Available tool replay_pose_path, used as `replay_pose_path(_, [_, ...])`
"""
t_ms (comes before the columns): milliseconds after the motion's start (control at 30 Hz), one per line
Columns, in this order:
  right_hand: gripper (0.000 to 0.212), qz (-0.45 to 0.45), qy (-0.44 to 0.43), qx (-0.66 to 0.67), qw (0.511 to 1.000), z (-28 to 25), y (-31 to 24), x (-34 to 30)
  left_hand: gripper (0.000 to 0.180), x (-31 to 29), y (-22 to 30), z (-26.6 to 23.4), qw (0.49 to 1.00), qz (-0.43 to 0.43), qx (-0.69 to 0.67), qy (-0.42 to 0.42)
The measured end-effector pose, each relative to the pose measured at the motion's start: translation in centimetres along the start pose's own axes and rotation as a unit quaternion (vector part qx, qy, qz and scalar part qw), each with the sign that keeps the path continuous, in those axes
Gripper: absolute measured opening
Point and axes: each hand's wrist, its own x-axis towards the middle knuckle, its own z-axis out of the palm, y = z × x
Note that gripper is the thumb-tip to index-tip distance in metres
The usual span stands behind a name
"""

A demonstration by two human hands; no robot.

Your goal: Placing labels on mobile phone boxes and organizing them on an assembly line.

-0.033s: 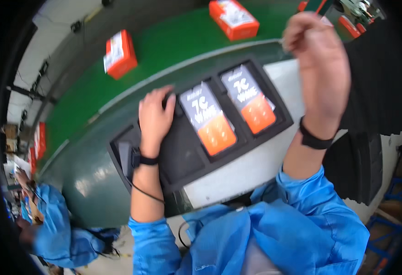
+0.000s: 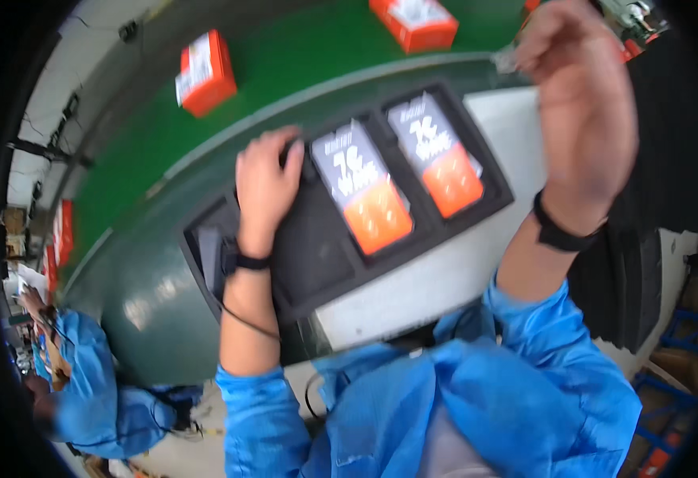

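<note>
A black compartmented tray (image 2: pixel 321 296) lies before me, holding two flat packages, one in the middle (image 2: pixel 357 191) and one at the right (image 2: pixel 437 159), both grey above and orange below with white print. My left hand (image 2: pixel 265 175) is at the tray's far left edge, its fingers bent over the rim and its thumb apart on the inner side. Raised to the right of the tray, my right hand (image 2: pixel 584 103) is blurred, with its fingers curled together. A small pale, see-through scrap (image 2: pixel 506 60) shows at its fingertips; what it is I cannot make out.
Beyond the tray runs a green conveyor belt (image 2: pixel 138 143) with orange boxes, one at left (image 2: pixel 208 76) and one farther right (image 2: pixel 417 24). A white surface (image 2: pixel 397 307) lies under the tray's near side. Black stacked material (image 2: pixel 668 151) stands at right. A co-worker's blue sleeve (image 2: pixel 86 350) is at left.
The view has shifted a little, so the tray and boxes sit higher. My right hand has moved slightly to the right. My left hand stays at the tray's rim.
</note>
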Motion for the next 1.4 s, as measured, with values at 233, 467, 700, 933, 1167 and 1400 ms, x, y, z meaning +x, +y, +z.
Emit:
replay_pose_path(233, [0.059,0.018,-0.156,0.3,0.941,-0.4,-4.5,0.9,0.021,-0.8,-1.4,-0.6,0.999,-0.04,0.002,0.024])
replay_pose_path(467, [0.051,-0.062,-0.213,0.223,0.949,2.5,-8.5,0.8,0.018,-0.4,-0.7,-0.9,0.998,-0.033,-0.008,0.045])
replay_pose_path(700, [0.042,-0.139,-0.239,0.147,0.95,3.4,-11.1,2.3,0.016,-0.2,-0.3,-0.8,0.998,-0.029,-0.028,0.04])
replay_pose_path(933, [0.034,-0.223,-0.259,0.094,0.935,4.4,-12.4,5.7,0.017,-1.8,-1.0,-2.1,0.998,-0.03,-0.021,0.042])
replay_pose_path(1167, [0.027,-0.271,-0.249,0.023,0.93,5.7,-13.6,7.3,0.015,-1.0,-0.1,-2.4,0.999,-0.021,-0.017,0.041])
replay_pose_path(1400, [0.063,0.015,0.059,0.063,0.996,18.9,-2.5,0.2,0.018,-3.1,-2.4,-2.4,0.998,-0.031,0.018,0.049])
